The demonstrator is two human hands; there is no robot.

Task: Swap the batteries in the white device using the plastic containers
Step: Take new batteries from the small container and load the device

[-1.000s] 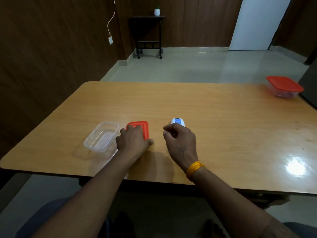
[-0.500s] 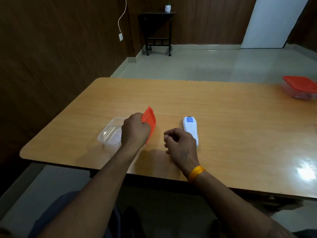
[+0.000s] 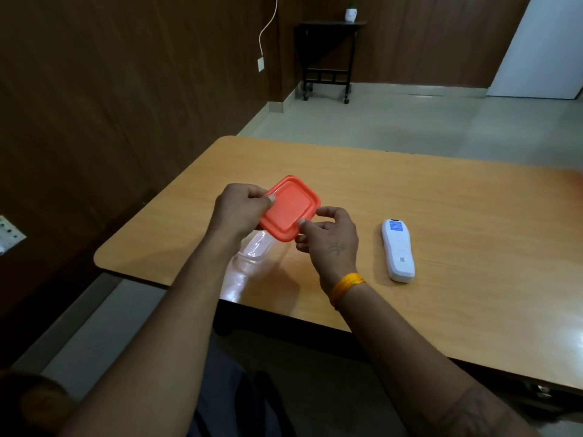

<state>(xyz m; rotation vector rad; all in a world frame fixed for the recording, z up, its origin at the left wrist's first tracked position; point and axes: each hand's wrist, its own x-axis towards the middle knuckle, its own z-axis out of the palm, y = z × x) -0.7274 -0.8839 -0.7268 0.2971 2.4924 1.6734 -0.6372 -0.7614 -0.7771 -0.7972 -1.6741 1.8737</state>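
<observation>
Holding the red lid (image 3: 289, 209) in both grips, left hand (image 3: 240, 207) and right hand (image 3: 329, 237), above the tub (image 3: 257, 247); device (image 3: 398, 250) untouched on counter (image 3: 473, 247), battery swap seemingly not begun.

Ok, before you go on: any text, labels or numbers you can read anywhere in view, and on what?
No text here can be read.
White device: blue label near its top, print too small to read.
White device: small square code-like mark lower down, too blurred.
Red lid, held by left hand and right hand: no lettering visible.
Right hand: a mark on its back, unreadable.
</observation>
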